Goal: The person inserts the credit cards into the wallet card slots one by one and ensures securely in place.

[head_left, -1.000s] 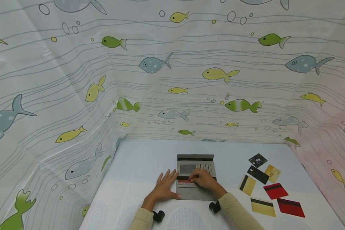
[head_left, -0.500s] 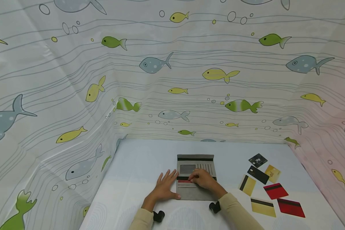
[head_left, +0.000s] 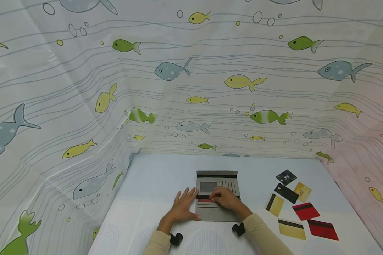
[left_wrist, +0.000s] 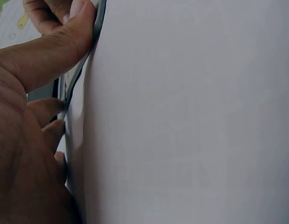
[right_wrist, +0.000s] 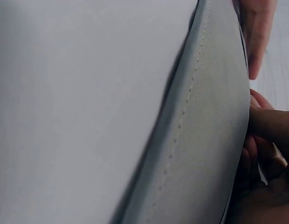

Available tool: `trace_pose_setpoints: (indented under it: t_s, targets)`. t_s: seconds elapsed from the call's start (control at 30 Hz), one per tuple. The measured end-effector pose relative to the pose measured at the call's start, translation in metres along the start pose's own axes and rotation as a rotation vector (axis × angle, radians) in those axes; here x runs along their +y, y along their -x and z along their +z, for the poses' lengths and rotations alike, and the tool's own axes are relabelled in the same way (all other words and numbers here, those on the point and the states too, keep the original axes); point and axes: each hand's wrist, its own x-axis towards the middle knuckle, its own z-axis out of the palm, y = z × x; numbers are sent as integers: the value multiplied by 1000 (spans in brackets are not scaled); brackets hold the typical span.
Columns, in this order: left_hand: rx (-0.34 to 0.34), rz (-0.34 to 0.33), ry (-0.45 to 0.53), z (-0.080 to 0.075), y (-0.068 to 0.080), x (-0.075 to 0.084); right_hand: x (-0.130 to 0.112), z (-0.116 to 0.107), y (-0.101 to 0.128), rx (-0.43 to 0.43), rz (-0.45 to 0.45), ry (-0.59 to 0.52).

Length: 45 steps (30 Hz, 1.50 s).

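Note:
A grey wallet [head_left: 207, 214] lies unfolded on the table, with card slots and a dark window panel. Across its middle, a thin strip of a red card [head_left: 203, 200] shows above a slot; the rest is hidden. My right hand [head_left: 226, 198] pinches this card near its right part with curled fingers. Spread along the wallet's left edge is my left hand [head_left: 181, 209], its fingers and thumb extended and touching the border. In the left wrist view, the left thumb [left_wrist: 65, 44] presses on the wallet's near edge. The wallet's stitched edge [right_wrist: 196, 112] fills much of the right wrist view.
To the right lie loose cards: a black VIP card [head_left: 286, 177], another black card [head_left: 286, 193], several gold ones such as the nearest gold card [head_left: 292, 232], and two red ones including the lower red card [head_left: 323, 230]. A fish-patterned sheet [head_left: 210, 113] walls the table [head_left: 153, 184].

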Motion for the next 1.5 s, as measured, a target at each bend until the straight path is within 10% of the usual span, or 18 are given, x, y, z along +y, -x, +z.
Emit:
trace_pose_setpoints:
  t_s: [1.5]
  targets:
    - [8, 9, 5, 0, 0, 1, 7, 4, 4, 39, -35, 62]
